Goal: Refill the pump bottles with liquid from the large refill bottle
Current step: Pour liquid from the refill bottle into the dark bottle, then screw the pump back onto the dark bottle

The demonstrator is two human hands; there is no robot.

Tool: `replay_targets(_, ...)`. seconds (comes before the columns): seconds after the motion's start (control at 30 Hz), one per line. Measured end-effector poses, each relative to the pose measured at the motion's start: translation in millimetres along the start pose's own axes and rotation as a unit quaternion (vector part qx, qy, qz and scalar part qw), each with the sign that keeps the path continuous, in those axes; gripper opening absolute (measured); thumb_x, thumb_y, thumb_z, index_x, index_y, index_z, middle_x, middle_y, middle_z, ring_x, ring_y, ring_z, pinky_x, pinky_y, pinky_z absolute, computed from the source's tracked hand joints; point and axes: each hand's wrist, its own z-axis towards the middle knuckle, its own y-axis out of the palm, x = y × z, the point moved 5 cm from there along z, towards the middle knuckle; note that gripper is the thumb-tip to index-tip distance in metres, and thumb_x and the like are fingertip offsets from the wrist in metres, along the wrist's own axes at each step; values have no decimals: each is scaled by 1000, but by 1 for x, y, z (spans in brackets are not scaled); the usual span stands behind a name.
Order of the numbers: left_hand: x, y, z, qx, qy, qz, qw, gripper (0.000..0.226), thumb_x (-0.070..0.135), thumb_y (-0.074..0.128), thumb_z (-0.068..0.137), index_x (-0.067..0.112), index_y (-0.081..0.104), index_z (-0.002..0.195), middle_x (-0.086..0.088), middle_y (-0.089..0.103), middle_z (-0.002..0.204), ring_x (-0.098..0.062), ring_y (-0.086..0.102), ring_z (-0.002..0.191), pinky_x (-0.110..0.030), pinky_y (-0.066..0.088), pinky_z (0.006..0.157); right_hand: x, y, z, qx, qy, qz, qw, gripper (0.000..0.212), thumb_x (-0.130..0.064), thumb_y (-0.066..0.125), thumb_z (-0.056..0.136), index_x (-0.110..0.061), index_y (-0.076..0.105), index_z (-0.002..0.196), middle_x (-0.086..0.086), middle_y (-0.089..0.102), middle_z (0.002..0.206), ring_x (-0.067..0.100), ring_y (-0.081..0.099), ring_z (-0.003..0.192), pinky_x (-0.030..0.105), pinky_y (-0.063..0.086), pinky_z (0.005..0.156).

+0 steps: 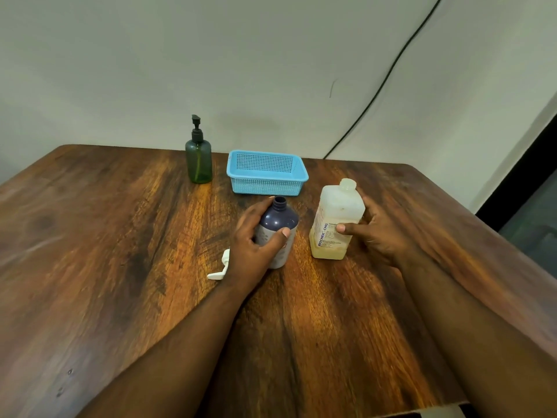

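My left hand (251, 236) grips a dark blue bottle (278, 220) that stands upright on the wooden table (120, 236); its neck is open, with no pump on it. A white pump head (219, 267) lies on the table just left of that hand, partly hidden by my wrist. My right hand (376, 233) holds the large whitish refill bottle (337, 212) from its right side, thumb across the label. That bottle stands upright with a cap on top and pale yellow liquid low inside.
A green pump bottle (198, 161) with a black pump stands at the back of the table. A light blue mesh basket (266, 173) sits to its right, behind the two bottles. A black cable (385, 76) runs down the wall.
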Motion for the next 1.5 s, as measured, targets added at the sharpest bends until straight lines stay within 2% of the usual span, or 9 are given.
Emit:
replay_targets(0.23,0,0,-4,-8,0,3,1000,61,43,67,81,44,44,137,15,53,136,-6,55,126,-42,52,103,14,7,-23,76,-3,17,997,87,-29,89,49,-37,52,128,-11,64,123,17,57,122,39,57,87)
replay_targets(0.33,-3,2,-6,-24,-20,-17,999,67,42,70,82,43,39,141,8,51,145,-11,53,131,-47,50,105,25,10,-52,226,-9,-40,973,90,-21,85,70,-39,37,144,-8,42,148,12,43,131,43,49,100)
replay_targets(0.43,-4,1,-8,-28,-65,-27,997,84,34,77,85,44,25,151,31,43,144,9,47,129,-23,51,100,27,19,-89,373,-63,-158,912,73,-28,79,78,-30,44,142,-2,36,151,7,37,129,36,41,106)
replay_targets(0.57,11,-18,-11,77,-84,-117,987,79,30,73,89,42,28,153,32,42,147,11,44,132,-13,47,97,20,45,-105,322,-139,-176,920,56,-20,74,84,-34,52,132,-14,48,136,-5,46,122,8,43,93)
replay_targets(0.67,11,-59,2,176,-100,-94,975,54,18,66,92,31,50,142,11,58,135,2,58,120,-28,52,102,14,75,-103,207,-161,-177,949,52,-17,72,85,-33,53,131,-18,52,131,-2,49,123,19,44,100)
replay_targets(0.83,-21,-103,13,-96,-99,197,971,52,-8,50,92,37,68,110,11,49,141,-11,42,136,-46,49,106,9,106,-96,136,-156,-179,962,48,-19,72,86,-23,58,132,-9,56,135,-3,49,124,24,41,105)
replay_targets(1.07,-43,-95,-4,-366,-55,290,883,49,16,62,97,46,55,136,17,-3,166,-3,13,143,-28,28,111,4,142,-88,19,-195,-270,943,40,-20,72,86,-17,64,125,-8,59,127,-17,47,112,-6,28,92)
replay_targets(1.27,-30,-100,-3,-231,-8,260,938,37,19,76,87,18,71,123,1,52,144,-10,50,127,-40,48,106,1,146,-88,9,-225,-297,928,35,-14,73,85,-11,68,119,-11,60,115,-12,52,105,-6,31,88)
replay_targets(1.5,16,-117,6,23,-17,70,997,34,23,78,83,27,71,116,20,71,111,1,65,108,-19,53,91,-8,138,-88,53,-226,-199,952,29,-14,72,85,-25,68,111,-23,64,107,-16,56,102,3,44,82)
